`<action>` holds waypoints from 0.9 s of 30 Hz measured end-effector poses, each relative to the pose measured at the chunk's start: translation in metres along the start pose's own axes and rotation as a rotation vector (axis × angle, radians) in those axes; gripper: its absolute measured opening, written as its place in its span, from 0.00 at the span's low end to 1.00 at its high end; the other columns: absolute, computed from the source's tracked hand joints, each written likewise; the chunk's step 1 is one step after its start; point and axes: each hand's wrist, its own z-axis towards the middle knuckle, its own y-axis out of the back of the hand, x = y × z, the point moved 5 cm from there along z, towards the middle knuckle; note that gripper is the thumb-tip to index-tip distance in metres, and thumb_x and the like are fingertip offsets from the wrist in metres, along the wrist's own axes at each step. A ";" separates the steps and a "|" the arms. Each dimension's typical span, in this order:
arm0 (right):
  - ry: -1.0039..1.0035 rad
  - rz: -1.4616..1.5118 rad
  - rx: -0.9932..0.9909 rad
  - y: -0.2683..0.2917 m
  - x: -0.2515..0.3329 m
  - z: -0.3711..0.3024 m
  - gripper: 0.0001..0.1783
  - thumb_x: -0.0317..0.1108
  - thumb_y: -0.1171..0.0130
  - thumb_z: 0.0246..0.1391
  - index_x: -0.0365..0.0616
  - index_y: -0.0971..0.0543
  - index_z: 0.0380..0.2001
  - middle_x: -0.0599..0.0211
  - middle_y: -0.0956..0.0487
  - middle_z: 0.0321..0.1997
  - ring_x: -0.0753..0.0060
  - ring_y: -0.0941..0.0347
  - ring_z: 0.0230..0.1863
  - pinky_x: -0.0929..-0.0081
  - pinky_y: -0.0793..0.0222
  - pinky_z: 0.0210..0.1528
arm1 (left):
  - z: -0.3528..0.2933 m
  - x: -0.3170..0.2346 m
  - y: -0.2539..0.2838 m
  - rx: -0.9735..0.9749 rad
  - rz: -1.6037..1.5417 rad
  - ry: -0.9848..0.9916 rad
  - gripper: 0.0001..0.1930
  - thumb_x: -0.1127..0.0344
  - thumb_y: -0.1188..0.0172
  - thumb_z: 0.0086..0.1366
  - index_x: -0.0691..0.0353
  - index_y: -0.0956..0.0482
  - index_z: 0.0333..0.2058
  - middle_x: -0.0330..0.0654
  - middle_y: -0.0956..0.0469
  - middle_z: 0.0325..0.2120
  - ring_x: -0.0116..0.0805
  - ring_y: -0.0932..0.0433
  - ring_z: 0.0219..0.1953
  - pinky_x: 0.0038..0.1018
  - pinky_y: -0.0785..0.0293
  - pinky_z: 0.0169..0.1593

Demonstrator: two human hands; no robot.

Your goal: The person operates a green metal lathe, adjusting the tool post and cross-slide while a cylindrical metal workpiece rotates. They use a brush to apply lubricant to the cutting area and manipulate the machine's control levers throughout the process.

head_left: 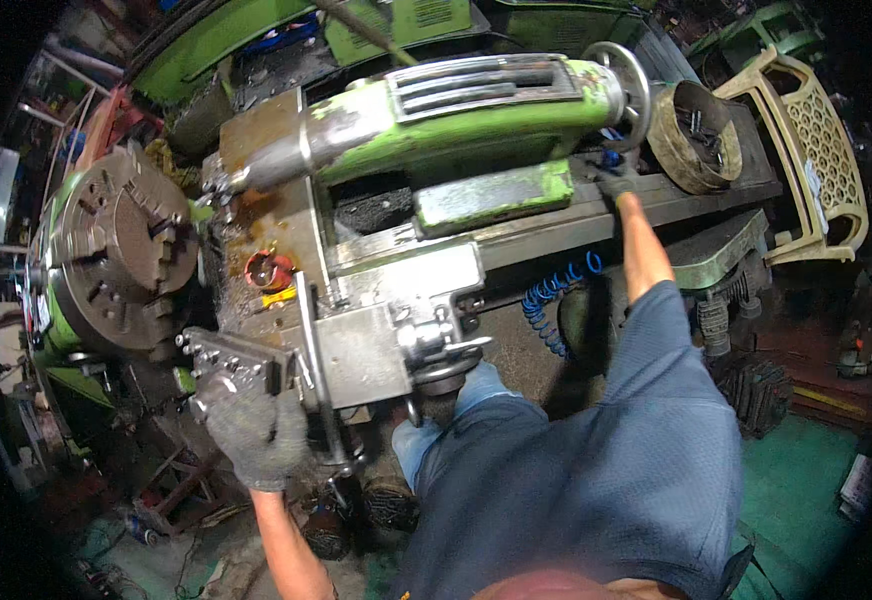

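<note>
My left hand (254, 438), in a grey knitted glove, is closed over the near end of the dark metal tool post (234, 372); part of its fingers is hidden. A long steel bar handle (314, 365) stands just right of this hand. My right arm stretches far out over the lathe bed (546, 228). My gloved right hand (613, 184) is beside a small blue object (610, 158), below the tailstock handwheel (632, 98). Its fingers are dark and blurred, so I cannot tell whether they hold the blue object.
The lathe chuck (121, 250) stands at the left, facing the green tailstock (476, 110). An orange-red cup (269, 270) sits on the oily plate. A blue coiled hose (546, 305) hangs before the bed. A round bin (691, 165) and beige plastic chair (821, 150) are far right.
</note>
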 end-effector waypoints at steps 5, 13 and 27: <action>-0.143 -0.300 -0.156 -0.015 -0.035 -0.005 0.42 0.43 0.28 0.41 0.44 0.28 0.61 0.54 0.23 0.58 0.51 0.29 0.61 0.62 0.33 0.63 | -0.012 0.021 -0.009 0.015 -0.014 0.055 0.07 0.68 0.33 0.56 0.61 0.20 0.23 0.45 0.22 0.21 0.49 0.26 0.25 0.41 0.33 0.33; -0.539 0.546 -0.197 0.108 0.145 -0.162 0.19 0.26 0.33 0.55 0.36 0.20 0.50 0.66 0.18 0.46 0.71 0.20 0.44 0.70 0.24 0.50 | -0.004 -0.011 0.001 -0.148 -0.036 0.045 0.13 0.71 0.35 0.58 0.60 0.27 0.16 0.43 0.31 0.14 0.41 0.33 0.19 0.38 0.38 0.28; 0.698 -0.257 0.868 -0.157 0.568 -0.127 0.29 0.57 0.42 0.57 0.49 0.24 0.53 0.44 0.18 0.47 0.40 0.22 0.52 0.47 0.29 0.54 | -0.015 0.009 -0.006 -0.254 -0.050 0.173 0.12 0.56 0.36 0.51 0.58 0.17 0.18 0.48 0.23 0.16 0.45 0.25 0.17 0.39 0.34 0.24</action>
